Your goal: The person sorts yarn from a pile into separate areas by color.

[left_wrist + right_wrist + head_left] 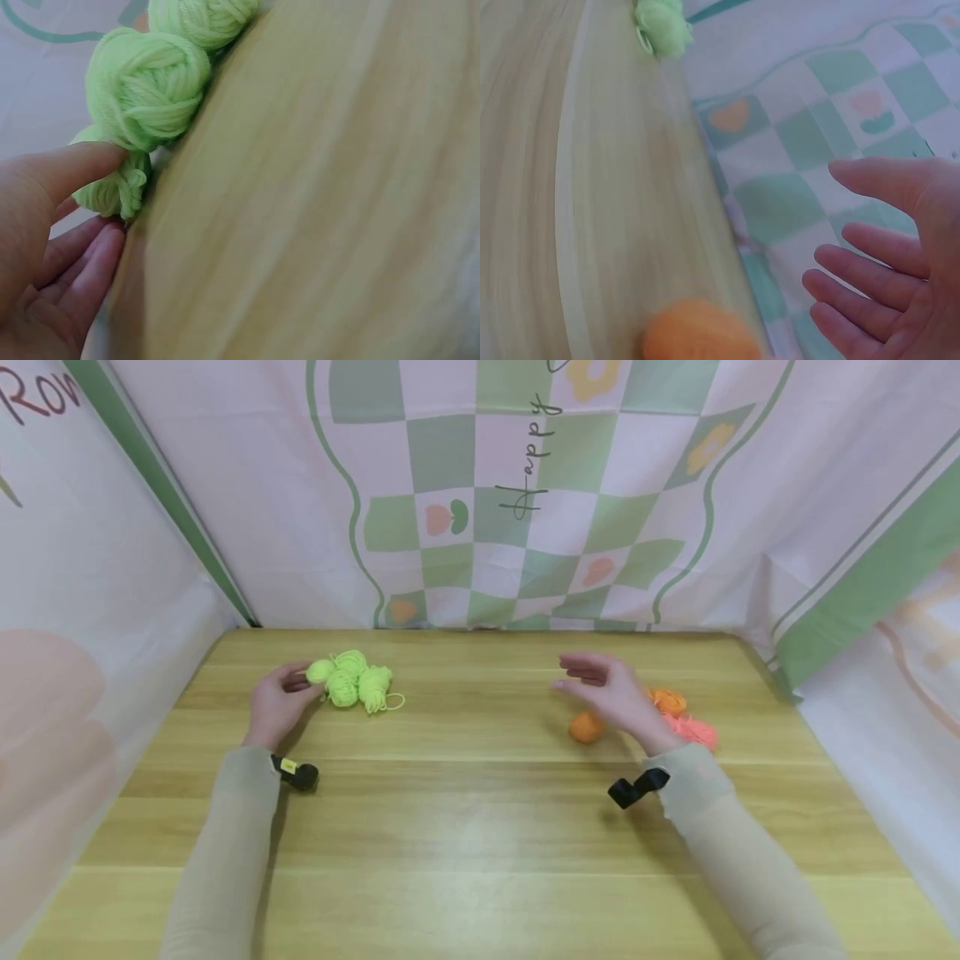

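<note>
One-handed, pinches a lime yarn ball [320, 672] with left hand [273, 706] beside matching balls [373, 685] back left on the desk [450, 827], and holds right hand [611, 693] with released fingers [870, 276] near an orange ball [586, 727].

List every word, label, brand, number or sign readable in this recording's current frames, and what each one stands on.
"Happy": sideways on the checkered back cloth; another character above it is cut off.
"Ro" plus a letter I cannot settle: on the left cloth.
Unreadable, too small: any marking on the yellow label of the black device at the left wrist.
No brand or number is readable.
</note>
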`<state>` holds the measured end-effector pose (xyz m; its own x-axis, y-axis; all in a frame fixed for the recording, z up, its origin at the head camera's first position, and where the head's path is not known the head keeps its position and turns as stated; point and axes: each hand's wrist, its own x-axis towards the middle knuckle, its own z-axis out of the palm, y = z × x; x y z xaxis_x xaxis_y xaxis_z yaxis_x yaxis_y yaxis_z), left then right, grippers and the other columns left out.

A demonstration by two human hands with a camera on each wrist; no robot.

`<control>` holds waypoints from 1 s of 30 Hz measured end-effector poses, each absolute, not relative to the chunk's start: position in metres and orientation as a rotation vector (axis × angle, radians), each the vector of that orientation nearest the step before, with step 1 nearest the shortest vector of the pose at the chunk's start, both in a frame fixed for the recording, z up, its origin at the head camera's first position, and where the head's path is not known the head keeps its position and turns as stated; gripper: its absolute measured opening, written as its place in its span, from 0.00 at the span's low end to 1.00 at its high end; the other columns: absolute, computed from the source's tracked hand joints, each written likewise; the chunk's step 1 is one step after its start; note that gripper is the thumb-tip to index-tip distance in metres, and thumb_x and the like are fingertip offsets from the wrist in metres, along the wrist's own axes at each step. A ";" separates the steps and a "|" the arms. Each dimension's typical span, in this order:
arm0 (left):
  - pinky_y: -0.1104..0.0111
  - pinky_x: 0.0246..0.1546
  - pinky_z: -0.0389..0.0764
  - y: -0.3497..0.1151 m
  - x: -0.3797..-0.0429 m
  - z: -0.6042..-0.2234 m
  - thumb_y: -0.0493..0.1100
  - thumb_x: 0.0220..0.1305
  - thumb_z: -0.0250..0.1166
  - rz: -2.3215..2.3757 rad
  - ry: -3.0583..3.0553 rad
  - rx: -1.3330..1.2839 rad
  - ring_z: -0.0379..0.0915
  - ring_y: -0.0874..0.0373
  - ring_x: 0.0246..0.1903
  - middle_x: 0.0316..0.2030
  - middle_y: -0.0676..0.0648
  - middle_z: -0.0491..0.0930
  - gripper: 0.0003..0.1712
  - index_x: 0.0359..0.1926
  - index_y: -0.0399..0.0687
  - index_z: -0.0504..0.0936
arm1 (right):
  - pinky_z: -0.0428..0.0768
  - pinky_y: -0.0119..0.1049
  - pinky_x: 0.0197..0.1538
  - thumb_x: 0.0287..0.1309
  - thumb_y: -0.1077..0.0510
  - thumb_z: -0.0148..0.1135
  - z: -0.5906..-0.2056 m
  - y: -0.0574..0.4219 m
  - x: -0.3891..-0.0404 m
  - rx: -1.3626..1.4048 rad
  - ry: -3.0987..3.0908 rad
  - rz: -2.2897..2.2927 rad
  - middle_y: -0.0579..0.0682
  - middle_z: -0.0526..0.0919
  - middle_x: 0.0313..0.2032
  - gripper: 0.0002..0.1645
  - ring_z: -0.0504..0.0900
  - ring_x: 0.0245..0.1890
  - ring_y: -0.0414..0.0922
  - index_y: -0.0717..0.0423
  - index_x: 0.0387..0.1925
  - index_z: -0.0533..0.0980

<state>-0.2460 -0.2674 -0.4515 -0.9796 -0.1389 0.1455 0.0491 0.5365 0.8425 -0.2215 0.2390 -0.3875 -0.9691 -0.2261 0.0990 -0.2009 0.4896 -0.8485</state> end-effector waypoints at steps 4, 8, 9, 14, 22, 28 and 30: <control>0.58 0.57 0.79 -0.269 -0.244 -0.445 0.43 0.66 0.71 -1.464 -2.616 0.080 0.78 0.41 0.54 0.57 0.31 0.79 0.37 0.71 0.37 0.69 | 0.75 0.37 0.63 0.64 0.48 0.71 -0.388 0.259 -0.215 -0.326 2.671 -1.572 0.62 0.78 0.62 0.36 0.76 0.61 0.56 0.62 0.67 0.72; 0.50 0.61 0.75 -0.271 -0.239 -0.436 0.48 0.67 0.71 -1.487 -2.655 0.068 0.73 0.37 0.59 0.61 0.29 0.74 0.42 0.74 0.37 0.63 | 0.75 0.23 0.56 0.65 0.49 0.70 -0.387 0.278 -0.210 -0.266 2.676 -1.610 0.63 0.77 0.62 0.37 0.76 0.61 0.56 0.63 0.68 0.71; 0.49 0.62 0.74 -0.271 -0.237 -0.433 0.49 0.67 0.71 -1.486 -2.660 0.063 0.72 0.37 0.60 0.62 0.29 0.73 0.43 0.75 0.37 0.63 | 0.75 0.22 0.55 0.66 0.49 0.70 -0.387 0.283 -0.209 -0.252 2.686 -1.610 0.63 0.77 0.62 0.36 0.76 0.61 0.56 0.63 0.68 0.71; 0.46 0.64 0.70 -0.268 -0.231 -0.422 0.53 0.68 0.70 -1.456 -2.643 0.022 0.69 0.36 0.62 0.63 0.30 0.73 0.43 0.74 0.38 0.64 | 0.74 0.19 0.52 0.67 0.46 0.67 -0.382 0.306 -0.204 -0.130 2.748 -1.558 0.62 0.75 0.64 0.37 0.74 0.63 0.54 0.61 0.70 0.70; 0.42 0.65 0.67 -0.247 -0.226 -0.399 0.60 0.65 0.70 -1.283 -2.617 -0.067 0.67 0.40 0.65 0.64 0.38 0.75 0.42 0.72 0.44 0.70 | 0.72 0.17 0.53 0.68 0.42 0.65 -0.376 0.340 -0.198 -0.015 2.831 -1.466 0.62 0.73 0.66 0.41 0.73 0.62 0.53 0.60 0.72 0.66; 0.41 0.64 0.67 -0.219 -0.224 -0.387 0.56 0.64 0.72 -1.259 -2.627 -0.208 0.69 0.41 0.64 0.63 0.38 0.76 0.39 0.70 0.44 0.72 | 0.72 0.15 0.51 0.67 0.41 0.65 -0.373 0.355 -0.195 0.020 2.857 -1.430 0.62 0.72 0.67 0.43 0.74 0.61 0.49 0.60 0.73 0.65; 0.41 0.65 0.66 -0.210 -0.222 -0.388 0.56 0.64 0.72 -1.265 -2.641 -0.248 0.69 0.41 0.64 0.63 0.39 0.76 0.38 0.70 0.45 0.72 | 0.72 0.14 0.50 0.67 0.40 0.65 -0.373 0.358 -0.194 0.026 2.860 -1.414 0.62 0.72 0.67 0.44 0.73 0.63 0.52 0.60 0.74 0.65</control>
